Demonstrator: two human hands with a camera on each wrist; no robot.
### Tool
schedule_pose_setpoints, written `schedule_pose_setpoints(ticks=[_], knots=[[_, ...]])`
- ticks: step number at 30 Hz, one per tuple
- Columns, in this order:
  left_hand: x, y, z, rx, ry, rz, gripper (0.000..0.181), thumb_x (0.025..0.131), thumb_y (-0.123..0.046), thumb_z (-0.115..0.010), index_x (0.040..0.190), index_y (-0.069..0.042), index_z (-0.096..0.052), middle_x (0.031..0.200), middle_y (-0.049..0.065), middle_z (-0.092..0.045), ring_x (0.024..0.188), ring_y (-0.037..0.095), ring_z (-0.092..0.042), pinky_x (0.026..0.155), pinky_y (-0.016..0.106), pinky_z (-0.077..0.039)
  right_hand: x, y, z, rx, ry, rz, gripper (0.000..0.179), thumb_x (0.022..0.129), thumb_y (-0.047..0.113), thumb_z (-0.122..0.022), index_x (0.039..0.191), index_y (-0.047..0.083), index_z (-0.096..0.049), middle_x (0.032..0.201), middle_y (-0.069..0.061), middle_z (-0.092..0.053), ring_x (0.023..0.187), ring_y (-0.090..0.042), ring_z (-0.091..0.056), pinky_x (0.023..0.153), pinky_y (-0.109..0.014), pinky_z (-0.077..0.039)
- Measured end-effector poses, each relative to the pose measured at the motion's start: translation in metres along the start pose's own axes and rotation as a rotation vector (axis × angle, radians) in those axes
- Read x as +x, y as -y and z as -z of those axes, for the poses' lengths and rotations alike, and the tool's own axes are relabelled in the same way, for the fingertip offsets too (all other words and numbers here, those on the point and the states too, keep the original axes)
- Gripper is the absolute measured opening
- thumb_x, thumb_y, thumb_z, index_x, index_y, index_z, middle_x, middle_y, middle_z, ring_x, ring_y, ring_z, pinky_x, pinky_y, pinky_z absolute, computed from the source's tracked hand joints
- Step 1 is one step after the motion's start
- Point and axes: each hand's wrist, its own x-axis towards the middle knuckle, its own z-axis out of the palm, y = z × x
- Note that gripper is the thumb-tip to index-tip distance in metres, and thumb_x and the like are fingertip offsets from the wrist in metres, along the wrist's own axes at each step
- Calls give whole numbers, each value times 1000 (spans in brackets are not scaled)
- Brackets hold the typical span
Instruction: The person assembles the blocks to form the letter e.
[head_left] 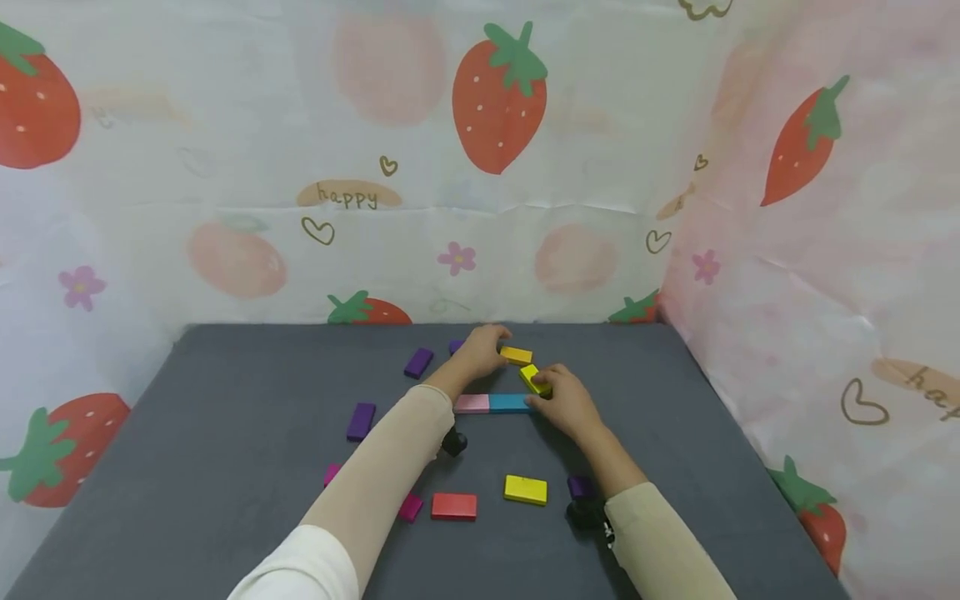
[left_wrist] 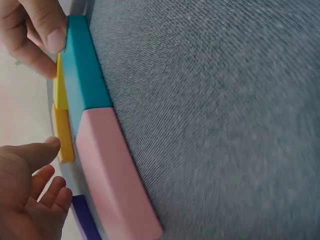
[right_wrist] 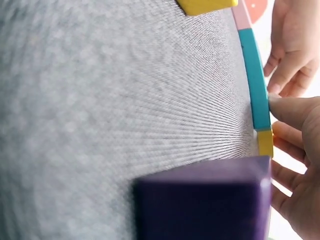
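Note:
In the head view my left hand (head_left: pixel 482 350) reaches to the far side of the table, thumb beside an orange-yellow block (head_left: pixel 517 356). The left wrist view shows its thumb extended and its other fingers loosely curled, holding nothing. My right hand (head_left: pixel 567 402) has its fingers curled at the near end of a slanted yellow block (head_left: pixel 530 377). Its thumb is right at the end of a blue block (head_left: pixel 508 403). A pink block (head_left: pixel 472 404) lies end to end with the blue one. Part of a purple block (head_left: pixel 456 346) shows behind my left hand.
Purple blocks (head_left: pixel 362 422) lie to the left, another purple block (head_left: pixel 418 362) farther back. Nearer are a red block (head_left: pixel 453 507), a yellow block (head_left: pixel 526 490) and magenta blocks (head_left: pixel 410 508) partly behind my left arm. A purple block (head_left: pixel 580 487) lies by my right wrist. Patterned cloth hangs behind the grey table.

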Motion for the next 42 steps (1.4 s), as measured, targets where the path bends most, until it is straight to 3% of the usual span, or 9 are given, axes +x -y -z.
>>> schedule_pose_setpoints(ticks=[11,23,29,42], knots=[[3,-6,-10,73,-17,11,46,96,-7,-70,141,-8,-60,139,11,-63,132,27,-55,114,39,-42,1,1,2,7,10,-18,41,91,26,-80,125,5,-71,128,-8,-62,118,-28,-61,104,-47,-48],[4,-7,-14,49,-45,50,41,95,-4,-71,135,-8,-64,134,10,-66,126,25,-60,109,40,-47,2,-1,1,-7,5,-11,41,90,27,-81,123,5,-72,127,-7,-62,117,-28,-61,105,-47,-49],[4,-6,-9,25,-48,76,39,95,-4,-70,133,-8,-65,134,10,-66,125,25,-61,109,40,-47,1,1,1,-3,10,-16,42,90,27,-81,124,5,-71,128,-8,-62,119,-28,-61,106,-47,-48],[-7,-4,13,38,-45,32,34,95,-8,-72,129,-5,-66,129,11,-67,122,25,-61,108,39,-47,1,5,4,0,26,-18,43,91,27,-80,125,4,-70,131,-9,-61,119,-30,-61,105,-48,-48]])
